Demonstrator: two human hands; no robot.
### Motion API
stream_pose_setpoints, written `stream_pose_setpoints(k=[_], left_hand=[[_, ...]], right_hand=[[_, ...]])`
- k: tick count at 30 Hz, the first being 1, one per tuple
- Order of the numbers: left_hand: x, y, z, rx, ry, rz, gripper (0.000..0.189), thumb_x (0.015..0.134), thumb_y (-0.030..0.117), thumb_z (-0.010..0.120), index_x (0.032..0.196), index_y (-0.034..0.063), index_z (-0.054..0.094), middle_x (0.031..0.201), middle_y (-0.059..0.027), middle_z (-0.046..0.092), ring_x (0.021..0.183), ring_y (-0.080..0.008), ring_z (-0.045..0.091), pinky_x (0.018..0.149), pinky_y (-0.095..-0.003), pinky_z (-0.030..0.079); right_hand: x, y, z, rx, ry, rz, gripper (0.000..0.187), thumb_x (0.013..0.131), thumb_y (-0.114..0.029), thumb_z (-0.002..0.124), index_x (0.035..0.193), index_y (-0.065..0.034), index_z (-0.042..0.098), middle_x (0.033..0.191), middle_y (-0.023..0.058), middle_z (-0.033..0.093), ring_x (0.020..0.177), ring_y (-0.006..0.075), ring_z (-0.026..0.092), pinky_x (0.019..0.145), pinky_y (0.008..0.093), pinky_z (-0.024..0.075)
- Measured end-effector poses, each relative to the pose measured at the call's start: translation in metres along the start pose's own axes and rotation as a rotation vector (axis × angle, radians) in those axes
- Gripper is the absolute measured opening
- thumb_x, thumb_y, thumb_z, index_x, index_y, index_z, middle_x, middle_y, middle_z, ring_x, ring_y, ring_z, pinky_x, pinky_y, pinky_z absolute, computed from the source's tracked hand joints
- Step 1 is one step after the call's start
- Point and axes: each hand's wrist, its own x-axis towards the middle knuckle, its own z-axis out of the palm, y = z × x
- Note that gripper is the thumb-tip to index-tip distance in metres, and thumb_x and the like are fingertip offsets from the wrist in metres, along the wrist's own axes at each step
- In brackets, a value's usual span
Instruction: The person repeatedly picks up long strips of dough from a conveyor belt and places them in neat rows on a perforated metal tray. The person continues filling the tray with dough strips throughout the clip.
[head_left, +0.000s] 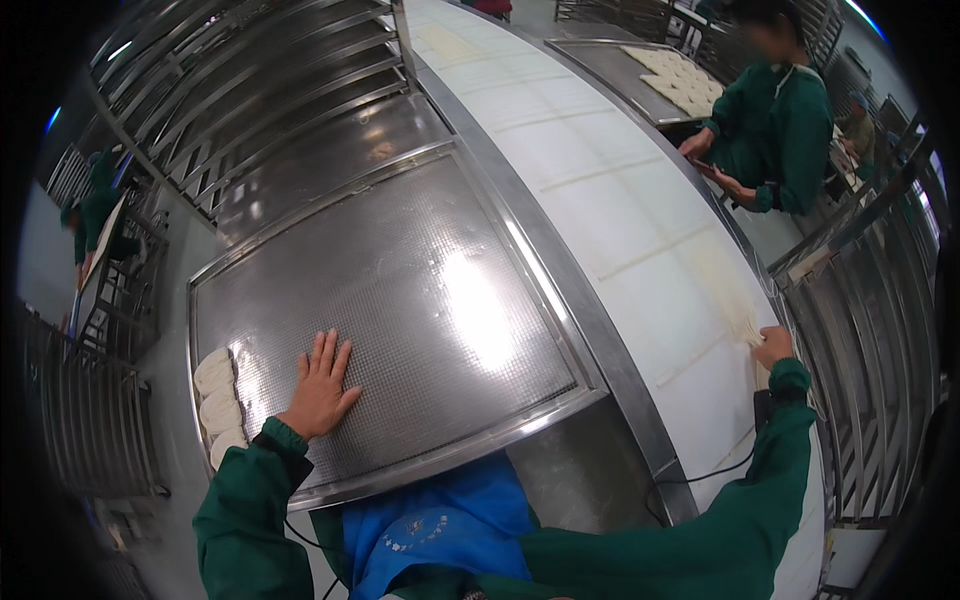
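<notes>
A metal tray with a fine mesh surface (375, 277) lies before me. Over its near left part is my left hand (321, 390), palm down with the fingers spread and nothing in it. Left of that hand, several round white noodle-like bundles (220, 411) form a row along the tray's left edge; my sleeve partly covers the nearest. Far to the right, my right hand (772, 346) is closed on a bunch of thin pale strands (744, 327), which look like noodles, at the far side of a white conveyor belt (585, 180).
A metal rack with trays (300, 90) stands beyond my tray. Across the belt, a person in green (784, 135) holds a flat object beside a tray of white bundles (671, 81). More racks (862, 367) stand at right and left. Black cords hang from my sleeves.
</notes>
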Motion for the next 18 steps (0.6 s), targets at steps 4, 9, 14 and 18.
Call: stream_pose_setpoints(k=[4,9,14,18], left_hand=[[0.006,0.015,-0.018,0.019,-0.037,0.028,0.086,0.106,0.055,0.050,0.170,0.0081,0.016,0.177,-0.0221,0.004,0.163,-0.0459,0.001,0.126,-0.0693,0.012],[0.048,0.072,-0.040,-0.050,0.209,0.280,0.091,0.102,0.053,0.061,0.169,0.0084,0.019,0.176,-0.0227,0.010,0.162,-0.0466,0.004,0.127,-0.0661,0.014],[0.067,0.144,-0.072,-0.631,0.438,0.589,0.104,0.095,0.052,0.071,0.169,0.0073,0.014,0.175,-0.0259,0.011,0.161,-0.0488,0.004,0.128,-0.0625,0.012],[0.046,0.131,-0.101,-0.845,0.696,0.446,0.101,0.088,0.039,0.080,0.166,0.0080,0.025,0.160,-0.0313,0.039,0.154,-0.0461,0.033,0.124,-0.0667,0.021]], right_hand=[[-0.005,-0.047,-0.081,0.337,-0.083,0.171,0.012,0.074,-0.004,0.068,0.080,0.0059,0.070,0.063,0.0153,0.061,0.062,0.0265,0.070,0.057,0.0418,0.0548],[0.001,-0.194,-0.171,0.618,-0.040,0.043,0.056,0.081,-0.008,0.067,0.133,0.0130,0.063,0.088,0.0116,0.064,0.077,0.0195,0.070,0.061,0.0364,0.0572],[-0.024,-0.398,-0.216,0.905,-0.327,-0.357,0.072,0.093,-0.006,0.068,0.156,0.0122,0.039,0.110,0.0119,0.062,0.093,0.0198,0.070,0.080,0.0310,0.0583],[-0.052,-0.558,-0.214,1.249,-0.565,-0.565,0.038,0.100,-0.006,0.067,0.133,0.0071,0.054,0.113,0.0101,0.065,0.095,0.0170,0.070,0.086,0.0320,0.0607]])
